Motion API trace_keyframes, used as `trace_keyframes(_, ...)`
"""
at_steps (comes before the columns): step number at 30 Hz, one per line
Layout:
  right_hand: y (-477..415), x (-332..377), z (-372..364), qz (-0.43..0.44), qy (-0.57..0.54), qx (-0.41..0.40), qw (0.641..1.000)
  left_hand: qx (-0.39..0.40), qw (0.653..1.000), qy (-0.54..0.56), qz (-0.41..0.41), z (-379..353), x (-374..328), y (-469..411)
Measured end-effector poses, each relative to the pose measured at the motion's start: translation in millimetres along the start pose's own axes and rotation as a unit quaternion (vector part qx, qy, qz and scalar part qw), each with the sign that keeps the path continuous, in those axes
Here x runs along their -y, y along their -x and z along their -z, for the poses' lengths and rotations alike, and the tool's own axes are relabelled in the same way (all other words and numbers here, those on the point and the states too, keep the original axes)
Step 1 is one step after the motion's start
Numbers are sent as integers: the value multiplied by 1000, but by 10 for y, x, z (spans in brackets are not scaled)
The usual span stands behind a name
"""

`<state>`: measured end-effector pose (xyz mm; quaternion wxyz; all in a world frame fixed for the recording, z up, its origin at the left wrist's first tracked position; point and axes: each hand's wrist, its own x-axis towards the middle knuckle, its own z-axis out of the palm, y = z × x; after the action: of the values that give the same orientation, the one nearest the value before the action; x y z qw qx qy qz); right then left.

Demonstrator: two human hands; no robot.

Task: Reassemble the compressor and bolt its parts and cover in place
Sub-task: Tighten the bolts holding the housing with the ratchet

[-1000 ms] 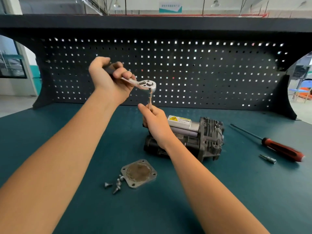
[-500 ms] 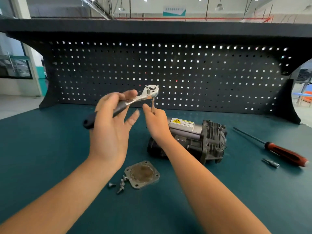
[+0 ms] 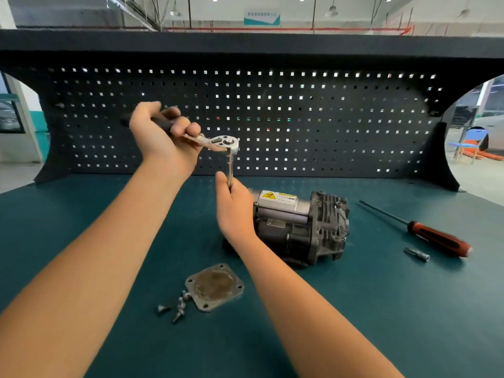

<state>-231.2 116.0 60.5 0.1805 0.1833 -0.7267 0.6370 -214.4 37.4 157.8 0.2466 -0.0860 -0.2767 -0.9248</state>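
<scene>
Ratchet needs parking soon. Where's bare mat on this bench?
Bare mat: near right, in front of the compressor and screwdriver; also far left, between the left arm and the pegboard. Crowded: around the cover plate and loose bolts near centre, and by the small bit beside the screwdriver.

Left hand point(image 3: 163, 135) clenched (raised higher), right hand point(image 3: 235, 207) pinching below.

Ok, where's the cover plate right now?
Head view: the cover plate lies flat on the bench, nearer the camera than the compressor and slightly to its left, loose bolts by its left corner.
</scene>
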Motion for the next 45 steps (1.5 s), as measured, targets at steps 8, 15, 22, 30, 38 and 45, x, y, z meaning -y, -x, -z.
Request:
trace_keyframes(8, 40, -66, 36, 47, 87, 61, 993, 37, 989, -48, 134, 31, -53, -155)
trace_keyframes(15, -69, 126, 223, 41, 77, 145, 986, 4, 998, -66, 10, 396, -122, 559)
trace_keyframes(22, -243, 188, 238, -30, -66, 142, 987, 158, 971, -178, -32, 323, 113, 1185)
trace_keyframes(30, -343, 181, 193, -61, -77, 198, 975, 72, 984, -113, -113, 191, 39, 649)
trace_keyframes(38, -273, 106, 190, -33, -66, 172, 982, 54, 998, -23, -6, 11, 18, -17)
trace_keyframes(45, -307, 189, 140, -22, 34, 172, 984, 11, 995, -65, 78, 157, -96, -73)
